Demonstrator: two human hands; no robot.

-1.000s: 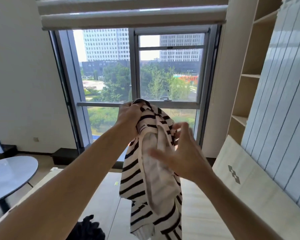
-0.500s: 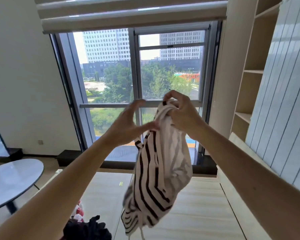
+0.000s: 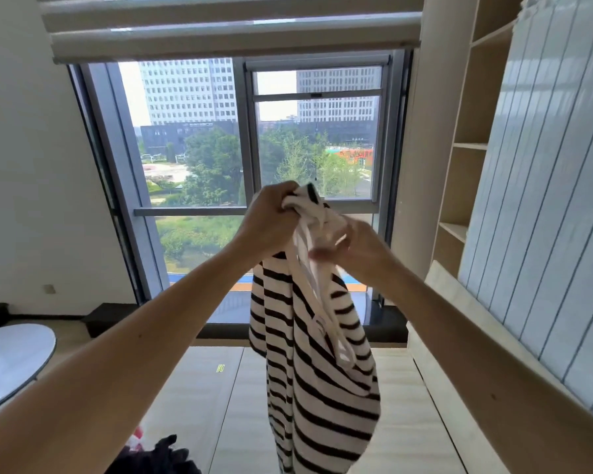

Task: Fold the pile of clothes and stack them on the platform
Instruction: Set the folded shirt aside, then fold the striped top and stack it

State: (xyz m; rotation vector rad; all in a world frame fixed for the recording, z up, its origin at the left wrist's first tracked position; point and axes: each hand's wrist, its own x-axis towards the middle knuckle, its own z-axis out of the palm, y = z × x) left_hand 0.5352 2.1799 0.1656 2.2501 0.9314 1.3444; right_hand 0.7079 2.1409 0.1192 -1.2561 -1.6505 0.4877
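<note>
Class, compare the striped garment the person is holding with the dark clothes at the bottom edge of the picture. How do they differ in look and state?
The striped garment has black and white bands; the dark clothes look plain black. The striped garment hangs in the air, gripped at its top by the left hand and right hand; the dark clothes lie in a heap, untouched. Neither is folded.

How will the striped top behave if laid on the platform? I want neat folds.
Probably floppy: the striped top hangs in a limp, bunched drape below the left hand and right hand. It looks light, held high by its top edge alone. It will likely crumple on the platform unless spread flat first.
</note>
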